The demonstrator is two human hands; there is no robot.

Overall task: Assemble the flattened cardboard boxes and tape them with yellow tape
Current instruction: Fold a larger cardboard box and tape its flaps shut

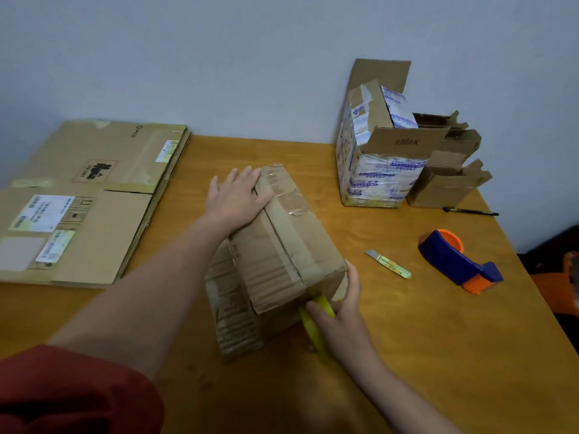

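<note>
The worn brown corrugated cardboard box (282, 245) stands in the middle of the wooden table (407, 355), its top flaps folded shut along a seam that runs from near to far. Its skin is creased, with scraps of old clear tape across the far end of the top and a loose flap hanging at its near left side. The step in hand looks like the start of taping. The right hand (338, 311) has its fingers curled round a roll of yellow tape (310, 327), held against the box's near end. The left hand (238, 198) lies flat with fingers spread, pressing down the far left of the top. The next move probably calls for drawing the tape up over the seam while the flaps stay pinned. A stack of flattened cardboard boxes (87, 195) waits at the far left. To the right lie a small utility knife (388, 264) and a blue and orange tape dispenser (457, 261).
</note>
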